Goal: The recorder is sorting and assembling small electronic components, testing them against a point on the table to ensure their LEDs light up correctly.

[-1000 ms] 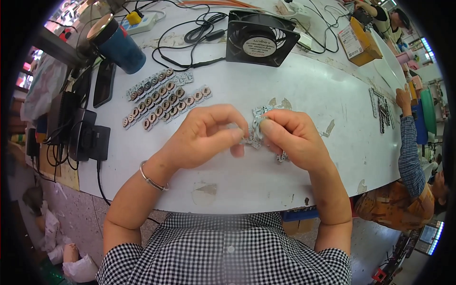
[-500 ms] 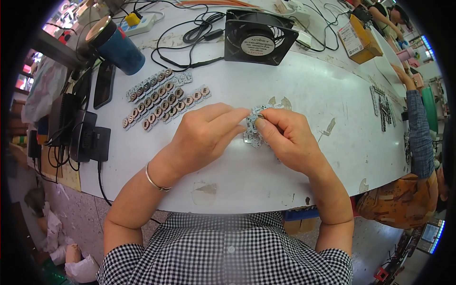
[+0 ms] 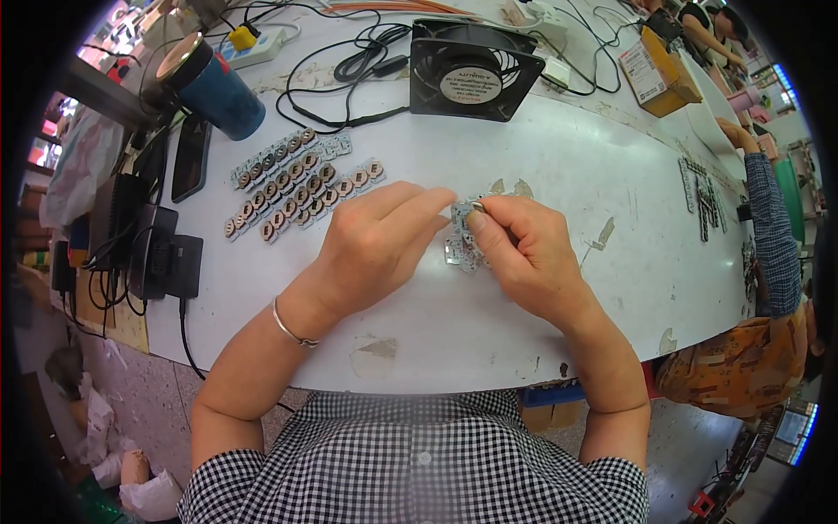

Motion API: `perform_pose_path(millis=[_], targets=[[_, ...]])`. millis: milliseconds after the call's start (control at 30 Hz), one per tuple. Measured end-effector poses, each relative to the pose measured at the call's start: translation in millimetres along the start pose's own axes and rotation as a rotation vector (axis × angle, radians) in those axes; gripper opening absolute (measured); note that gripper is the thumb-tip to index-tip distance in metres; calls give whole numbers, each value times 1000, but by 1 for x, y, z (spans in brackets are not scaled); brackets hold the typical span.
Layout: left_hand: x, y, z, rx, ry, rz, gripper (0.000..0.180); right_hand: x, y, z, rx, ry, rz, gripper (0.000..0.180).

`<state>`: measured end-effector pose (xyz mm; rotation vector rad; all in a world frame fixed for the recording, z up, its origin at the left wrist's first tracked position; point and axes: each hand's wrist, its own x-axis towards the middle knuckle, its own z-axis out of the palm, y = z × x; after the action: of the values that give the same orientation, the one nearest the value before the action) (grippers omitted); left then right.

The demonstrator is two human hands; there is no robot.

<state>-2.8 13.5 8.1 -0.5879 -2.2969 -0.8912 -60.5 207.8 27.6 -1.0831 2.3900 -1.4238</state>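
nearest me is my black-and-white checked shirt, and a metal bracelet circles my left wrist. over the white table, my right hand has its thumb and index finger clamped on a small circuit board, which sits between my two hands; a small shiny piece shows at the pinch. my left hand points its fingers, close together, at the board's left edge; its thumb is hidden, and i cannot tell whether the tips touch or grip anything. just below the held board, more loose boards lie on the table. farther off to the left, rows of boards with round metal parts lie near a dark phone. beyond them are a blue tumbler and, near the middle, a black fan.
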Motion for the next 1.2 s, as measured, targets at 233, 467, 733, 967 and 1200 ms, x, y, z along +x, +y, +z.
perform_pose_path(millis=[233, 467, 733, 967, 1200], targets=[[1, 8, 3, -52, 46, -80, 19, 1, 1, 1, 114, 54, 73, 18], [0, 10, 4, -56, 51, -46, 19, 1, -3, 5, 206, 130, 126, 17], [-1, 10, -3, -334, -68, -451, 8, 3, -4, -11, 74, -185, 208, 17], [-4, 3, 2, -336, -214, -439, 17, 0, 11, -10, 8, 133, 56, 16], [-1, 11, -5, -524, -190, -401, 48, -2, -2, -2, 20, -23, 30, 15]])
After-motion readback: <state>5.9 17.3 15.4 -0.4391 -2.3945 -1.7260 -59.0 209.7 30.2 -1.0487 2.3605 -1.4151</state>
